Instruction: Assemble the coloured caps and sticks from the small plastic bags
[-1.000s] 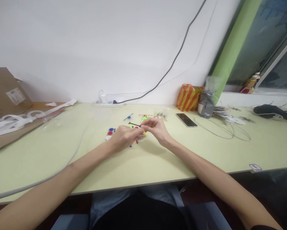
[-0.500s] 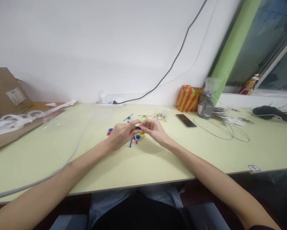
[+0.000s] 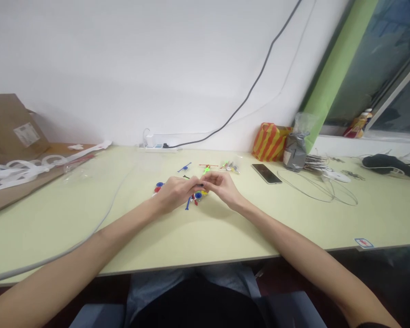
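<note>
My left hand (image 3: 177,191) and my right hand (image 3: 224,187) meet above the middle of the table, fingertips pinched together. Between them is a small black plastic piece (image 3: 201,184), mostly covered by the fingers. Under and around the hands lie small coloured plastic parts: a blue disc (image 3: 198,196), a blue arrow (image 3: 187,203), a red arrow tip (image 3: 195,202) and a yellow part (image 3: 205,193). Another blue disc (image 3: 159,184) and a red one (image 3: 157,189) sit left of my left hand. Beyond the fingers are a bright green piece (image 3: 206,169) and a dark arrow tip (image 3: 186,177).
Farther back lie a blue arrow with a disc (image 3: 184,167), a red arrow (image 3: 208,165) and a clear bag of parts (image 3: 230,167). To the right are a phone (image 3: 267,173), a striped bag (image 3: 270,142) and thin wire (image 3: 307,191). A grey cable (image 3: 98,228) crosses the left side.
My left fingers have closed farther over the black piece, which showed more plainly before. A dark arrow tip behind my left hand shows more now. The view has shifted slightly.
</note>
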The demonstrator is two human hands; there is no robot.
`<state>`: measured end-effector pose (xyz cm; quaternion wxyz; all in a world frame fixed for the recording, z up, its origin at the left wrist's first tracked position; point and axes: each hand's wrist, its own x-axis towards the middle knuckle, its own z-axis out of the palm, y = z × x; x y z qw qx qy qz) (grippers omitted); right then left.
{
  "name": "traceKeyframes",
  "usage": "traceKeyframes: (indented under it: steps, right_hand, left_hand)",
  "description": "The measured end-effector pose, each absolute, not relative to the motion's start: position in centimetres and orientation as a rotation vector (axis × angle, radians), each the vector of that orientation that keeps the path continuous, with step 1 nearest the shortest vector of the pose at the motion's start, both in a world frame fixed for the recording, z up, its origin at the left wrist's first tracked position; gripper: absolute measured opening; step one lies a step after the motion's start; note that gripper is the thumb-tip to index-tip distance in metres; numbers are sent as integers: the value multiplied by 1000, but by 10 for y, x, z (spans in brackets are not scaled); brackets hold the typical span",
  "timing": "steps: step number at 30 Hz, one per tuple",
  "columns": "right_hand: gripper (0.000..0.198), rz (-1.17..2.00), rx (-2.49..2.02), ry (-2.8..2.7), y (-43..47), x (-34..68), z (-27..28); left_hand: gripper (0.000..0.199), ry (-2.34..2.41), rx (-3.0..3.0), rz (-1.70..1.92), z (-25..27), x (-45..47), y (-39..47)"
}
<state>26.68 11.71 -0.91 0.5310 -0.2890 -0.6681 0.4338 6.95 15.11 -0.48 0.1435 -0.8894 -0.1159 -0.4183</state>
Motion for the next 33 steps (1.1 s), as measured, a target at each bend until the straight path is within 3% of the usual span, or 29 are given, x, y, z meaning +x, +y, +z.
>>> traceKeyframes:
  steps: [7, 13, 19, 25, 33]
  right_hand:
    - [38, 920, -720, -1469, 120, 270, -5]
    - [40, 1103, -718, -1570, 125, 267, -18]
    - [42, 1004, -734, -1462, 127, 263, -17]
    - [48, 1194, -655, -1542, 124, 267, -15]
    - [49, 1161, -692, -1537, 129, 269, -20]
  left_hand:
    - [13, -417, -2621, -1244, -4, 68, 154]
    - [15, -372, -2645, -1158, -5, 63, 158]
    - [15, -305, -2580, -1146, 0, 65, 151]
    - [23, -312, -2504, -1107, 1, 70, 146]
    - [23, -367, -2539, -1136, -4, 65, 156]
